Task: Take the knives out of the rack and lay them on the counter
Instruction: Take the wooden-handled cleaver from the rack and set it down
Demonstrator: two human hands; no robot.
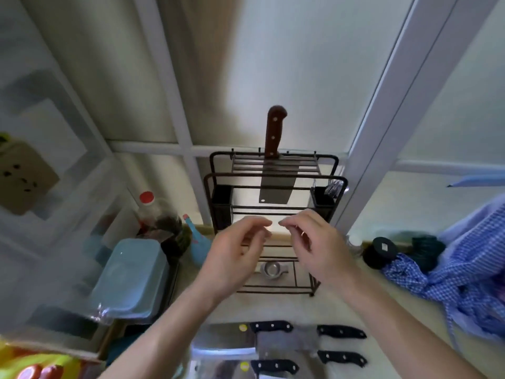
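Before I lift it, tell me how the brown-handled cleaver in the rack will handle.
The cleaver has a broad steel blade, so it is probably blade-heavy and rigid. It stands in a slot of the rack, so it likely slides straight up. The riveted wooden handle should grip well.

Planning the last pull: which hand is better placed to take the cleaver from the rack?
Right, marginally: the right hand sits almost under the cleaver in the rack; the left hand is farther off. Both are empty.

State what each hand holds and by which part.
Nothing is held. The left hand and right hand hang empty, fingers loosely curled, before the rack; the cleaver sits in it untouched.
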